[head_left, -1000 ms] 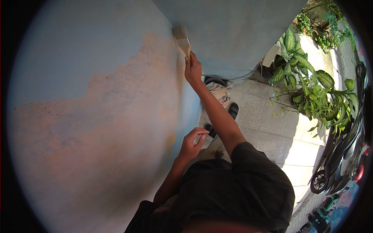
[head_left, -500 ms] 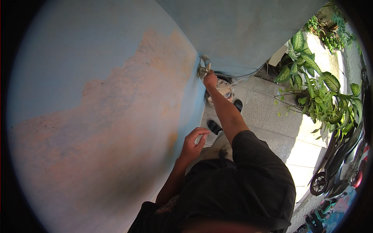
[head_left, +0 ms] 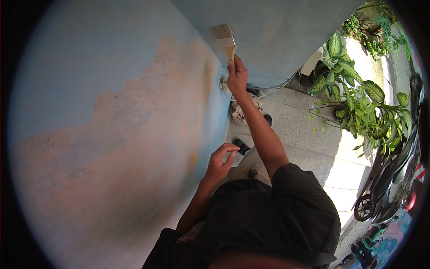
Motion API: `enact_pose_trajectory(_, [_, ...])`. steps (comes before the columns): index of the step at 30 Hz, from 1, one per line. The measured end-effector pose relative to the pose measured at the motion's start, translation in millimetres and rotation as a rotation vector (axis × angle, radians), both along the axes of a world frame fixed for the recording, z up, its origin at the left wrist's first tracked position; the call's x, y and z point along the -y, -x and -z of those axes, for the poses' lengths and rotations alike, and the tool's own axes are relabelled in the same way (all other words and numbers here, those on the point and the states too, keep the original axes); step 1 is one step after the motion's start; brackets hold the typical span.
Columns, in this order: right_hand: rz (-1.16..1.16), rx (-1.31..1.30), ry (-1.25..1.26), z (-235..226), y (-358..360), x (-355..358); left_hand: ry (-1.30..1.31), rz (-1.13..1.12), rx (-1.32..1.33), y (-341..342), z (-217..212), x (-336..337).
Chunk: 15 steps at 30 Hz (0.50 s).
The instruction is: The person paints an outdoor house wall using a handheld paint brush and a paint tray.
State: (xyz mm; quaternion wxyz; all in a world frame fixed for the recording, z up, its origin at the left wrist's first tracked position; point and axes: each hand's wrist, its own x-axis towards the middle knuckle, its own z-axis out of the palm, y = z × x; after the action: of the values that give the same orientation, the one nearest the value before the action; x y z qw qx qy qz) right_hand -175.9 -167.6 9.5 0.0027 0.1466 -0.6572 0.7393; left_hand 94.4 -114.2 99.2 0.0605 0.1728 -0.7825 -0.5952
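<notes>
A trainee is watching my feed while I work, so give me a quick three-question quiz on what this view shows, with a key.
1. Fill in: the tool in the grip of the right hand is a ____.
2. True or false: the left hand is empty.
3. Which describes the wall along the left of the view?
A) plain green
B) blue with a large pinkish patch
C) black all over

Key:
1. Brush, held by its handle.
2. True; its fingers are loosely bent around nothing.
3. B
</notes>
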Motion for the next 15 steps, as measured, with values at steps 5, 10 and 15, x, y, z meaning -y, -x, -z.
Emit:
enact_pose_trajectory(5, [0.008, 0.177, -0.188, 110, -23, 4, 0.002, -0.018, 0.02, -12, 0, 1])
enact_pose_trajectory(10, [0.342, 0.454, -0.336, 252, -1, -37, -0.028, 0.08, 0.009, 5, -1, -7])
enact_pose_trajectory(15, [0.301, 1.416, 0.5, 220, 32, -15, -0.014, 0.03, 0.028, -14, -5, -1])
